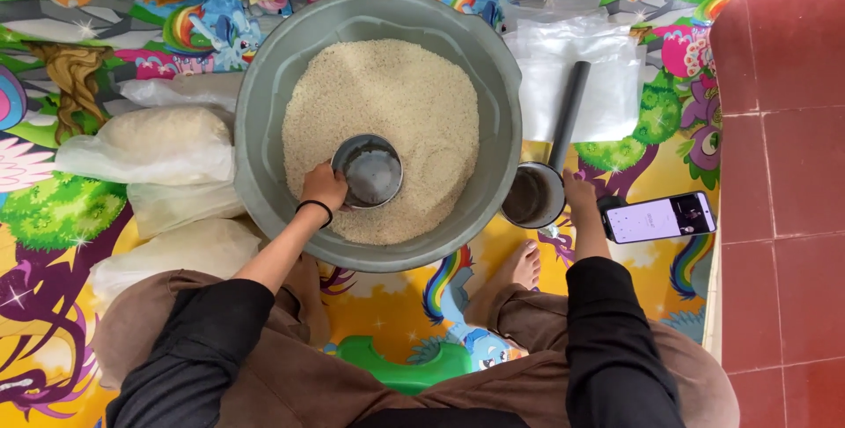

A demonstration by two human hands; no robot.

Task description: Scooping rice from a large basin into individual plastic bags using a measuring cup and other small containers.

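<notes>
A big grey basin (264, 111) holds a heap of white rice (396, 93). My left hand (322, 187) grips a small round metal cup (370, 171) that lies in the rice near the basin's front. A black band circles that wrist. My right hand (579, 192) rests on the mat just right of the basin, touching a grey funnel (532, 195) with a long dark tube (569, 113) pointing away from me. Whether that hand grips the funnel is unclear.
Filled clear bags of rice (163, 137) lie left of the basin, flat empty plastic bags (576, 67) at the back right. A lit phone (660, 217) sits by my right hand. Colourful cartoon mat underneath, red tiled floor (783, 129) on the right, my bare foot (519, 269) in front.
</notes>
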